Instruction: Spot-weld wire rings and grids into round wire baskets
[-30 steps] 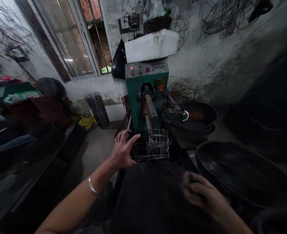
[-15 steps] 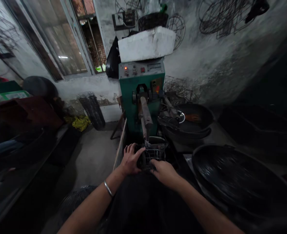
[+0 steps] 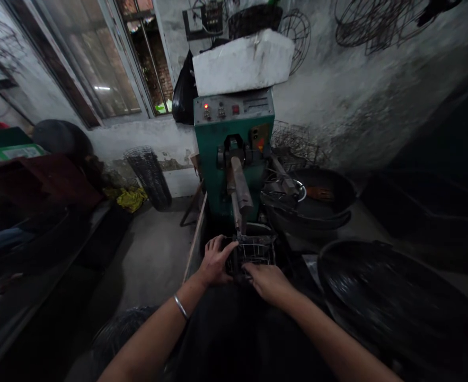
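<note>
In front of a green spot-welding machine (image 3: 212, 143), a small dark wire basket (image 3: 261, 252) sits below the tip of the machine's metal arm (image 3: 241, 185). My left hand (image 3: 214, 261) grips the basket's left side, thumb on top and fingers spread along the far side; a metal bangle (image 3: 180, 306) is on that wrist. At the near edge, my right hand (image 3: 268, 280) has its fingers closed on the basket, and its fingertips are partly hidden. The basket's rear edge lies close to the arm's tip; whether they touch I cannot tell.
A white foam box (image 3: 241, 61) rests on the machine. To the right are a large black pan (image 3: 349, 199) and a plastic-wrapped round black thing (image 3: 377, 286). Left stand a wire mesh roll (image 3: 148, 178) and a yellow cloth (image 3: 131, 200). Wire frames hang on the wall.
The view has shifted slightly, so the machine sits a little more to the right. Both hands keep their hold on the basket, with only a slight shift of the right fingers.
</note>
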